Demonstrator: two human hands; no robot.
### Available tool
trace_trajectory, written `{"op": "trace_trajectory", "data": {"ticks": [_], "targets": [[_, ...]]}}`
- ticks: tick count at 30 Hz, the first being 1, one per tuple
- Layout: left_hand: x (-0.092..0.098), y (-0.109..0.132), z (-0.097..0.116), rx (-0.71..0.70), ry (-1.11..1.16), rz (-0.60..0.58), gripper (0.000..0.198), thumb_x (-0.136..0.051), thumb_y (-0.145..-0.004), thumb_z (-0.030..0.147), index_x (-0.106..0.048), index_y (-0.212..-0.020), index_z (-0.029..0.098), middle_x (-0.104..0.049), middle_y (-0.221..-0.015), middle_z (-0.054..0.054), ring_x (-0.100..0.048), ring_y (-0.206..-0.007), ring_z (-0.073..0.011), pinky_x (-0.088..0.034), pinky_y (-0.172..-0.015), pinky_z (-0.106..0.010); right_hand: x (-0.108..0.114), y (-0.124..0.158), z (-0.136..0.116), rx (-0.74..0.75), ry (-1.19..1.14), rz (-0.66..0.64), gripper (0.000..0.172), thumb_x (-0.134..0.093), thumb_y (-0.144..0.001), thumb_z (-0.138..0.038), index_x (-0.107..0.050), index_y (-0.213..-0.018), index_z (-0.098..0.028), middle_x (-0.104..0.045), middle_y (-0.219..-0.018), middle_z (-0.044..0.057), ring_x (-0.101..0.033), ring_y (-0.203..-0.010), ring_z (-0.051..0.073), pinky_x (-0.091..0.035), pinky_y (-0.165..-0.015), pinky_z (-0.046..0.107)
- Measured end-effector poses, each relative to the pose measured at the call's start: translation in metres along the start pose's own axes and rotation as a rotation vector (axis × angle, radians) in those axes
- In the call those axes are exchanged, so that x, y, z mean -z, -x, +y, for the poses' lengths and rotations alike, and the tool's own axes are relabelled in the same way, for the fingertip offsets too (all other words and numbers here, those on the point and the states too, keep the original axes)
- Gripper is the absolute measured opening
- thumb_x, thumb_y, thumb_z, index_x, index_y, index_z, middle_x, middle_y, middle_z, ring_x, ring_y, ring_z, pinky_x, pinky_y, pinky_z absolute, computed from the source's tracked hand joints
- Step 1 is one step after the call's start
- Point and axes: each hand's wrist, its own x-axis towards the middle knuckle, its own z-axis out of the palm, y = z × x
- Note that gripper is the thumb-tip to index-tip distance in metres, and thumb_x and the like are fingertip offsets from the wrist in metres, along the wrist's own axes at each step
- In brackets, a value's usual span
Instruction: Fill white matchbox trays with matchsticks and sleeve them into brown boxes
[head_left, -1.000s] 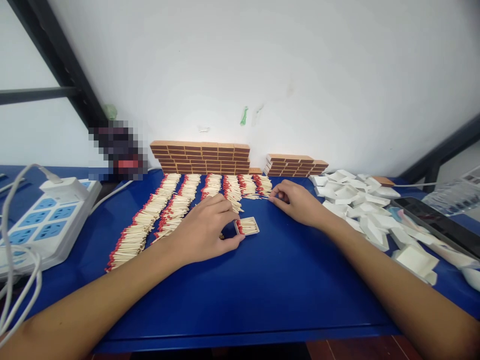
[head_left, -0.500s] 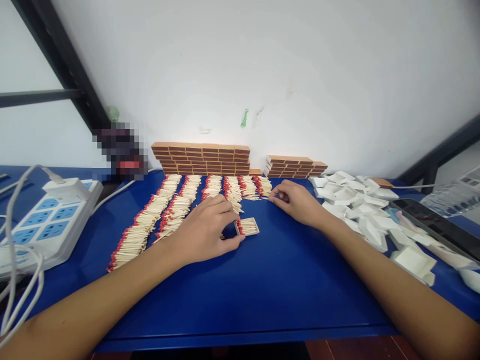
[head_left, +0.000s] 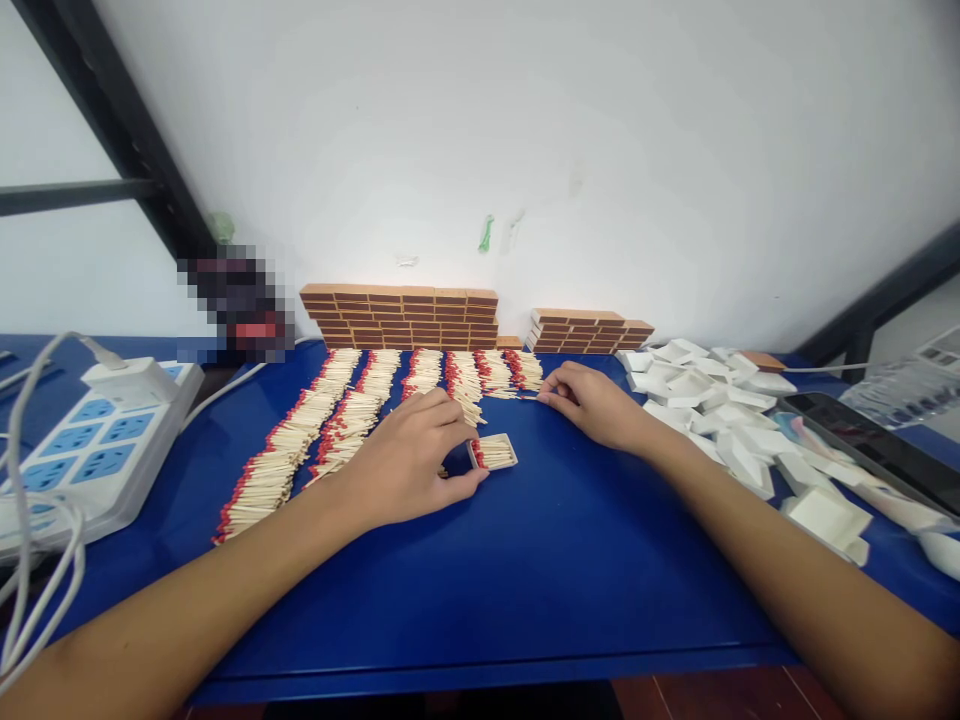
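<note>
On a blue tabletop (head_left: 525, 580) against a white wall (head_left: 637, 130) between slanting black beams (head_left: 115, 110), the left hand (head_left: 411, 455) pinches a small white rectangular tray (head_left: 504, 467) of red-tipped wooden matches (head_left: 495, 452). The right hand (head_left: 589, 400) is curled by the rightmost match row (head_left: 529, 375); I cannot tell whether it grips any.

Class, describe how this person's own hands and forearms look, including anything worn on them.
The left hand and right hand are bare, without gloves. The left forearm and right forearm show no sleeve, watch or bracelet. No ring can be made out.
</note>
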Motion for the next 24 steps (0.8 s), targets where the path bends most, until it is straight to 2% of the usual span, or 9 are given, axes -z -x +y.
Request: {"op": "trace_trajectory", "data": {"ticks": [3,7,10,13,17,19,24], "targets": [[-0.001,0.0,-0.001,-0.001,-0.01,0.021,0.018,-0.072,-0.095,0.036,-0.074,-0.099,0.019,-0.07,-0.092,-0.006,-0.062,-0.095,-0.0244,-0.052,-0.089,-0.042,0.004,0.004,-0.017,0.002,-0.096,-0.011,0.023,-0.06,-0.098,-0.039,-0.069,-0.088,-0.021,-0.059,-0.082,0.004,-0.054,-0.072,0.019,-0.043,-0.068,0.034],[-0.002,0.0,-0.002,0.002,-0.032,0.028,0.019,-0.071,-0.095,0.037,-0.074,-0.1,0.019,-0.07,-0.09,-0.005,-0.061,-0.094,-0.0245,-0.052,-0.088,-0.042,0.004,0.015,-0.053,0.062,-0.231,-0.097,0.024,-0.06,-0.102,-0.042,-0.07,-0.091,-0.022,-0.06,-0.084,0.002,-0.054,-0.075,0.018,-0.044,-0.07,0.032],[-0.002,0.0,-0.003,0.01,-0.036,0.017,0.02,-0.072,-0.094,0.037,-0.074,-0.102,0.019,-0.069,-0.09,-0.005,-0.061,-0.094,-0.0248,-0.051,-0.087,-0.042,-0.001,0.021,-0.073,0.12,-0.262,-0.161,0.02,-0.06,-0.103,-0.036,-0.069,-0.092,-0.022,-0.06,-0.083,0.001,-0.053,-0.074,0.016,-0.043,-0.07,0.031],[-0.003,0.0,-0.003,0.009,-0.03,0.023,0.021,-0.072,-0.094,0.037,-0.074,-0.103,0.019,-0.069,-0.091,-0.005,-0.061,-0.094,-0.0248,-0.051,-0.087,-0.042,-0.005,0.023,-0.082,0.138,-0.286,-0.193,0.016,-0.06,-0.102,-0.03,-0.07,-0.093,-0.021,-0.059,-0.084,0.001,-0.053,-0.073,0.016,-0.043,-0.069,0.03],[-0.003,0.001,-0.003,0.002,-0.027,0.037,0.021,-0.073,-0.094,0.038,-0.074,-0.103,0.019,-0.068,-0.091,-0.005,-0.061,-0.094,-0.0246,-0.05,-0.087,-0.041,-0.004,0.023,-0.08,0.134,-0.322,-0.213,0.019,-0.064,-0.101,-0.036,-0.071,-0.092,-0.022,-0.06,-0.083,0.001,-0.053,-0.072,0.015,-0.043,-0.067,0.029],[-0.003,0.001,-0.003,0.001,-0.025,0.036,0.021,-0.073,-0.094,0.038,-0.074,-0.101,0.019,-0.068,-0.091,-0.005,-0.061,-0.094,-0.0243,-0.05,-0.087,-0.041,-0.002,0.02,-0.073,0.126,-0.314,-0.178,0.023,-0.064,-0.101,-0.04,-0.071,-0.091,-0.022,-0.061,-0.081,0.001,-0.053,-0.071,0.015,-0.043,-0.067,0.03],[-0.002,0.0,-0.002,-0.005,-0.006,0.04,0.018,-0.072,-0.095,0.036,-0.074,-0.098,0.019,-0.069,-0.09,-0.004,-0.062,-0.094,-0.024,-0.051,-0.088,-0.04,0.001,0.009,-0.034,0.042,-0.116,0.097,0.018,-0.063,-0.099,-0.035,-0.072,-0.1,-0.02,-0.06,-0.085,0.004,-0.056,-0.074,0.019,-0.045,-0.07,0.034]]}}
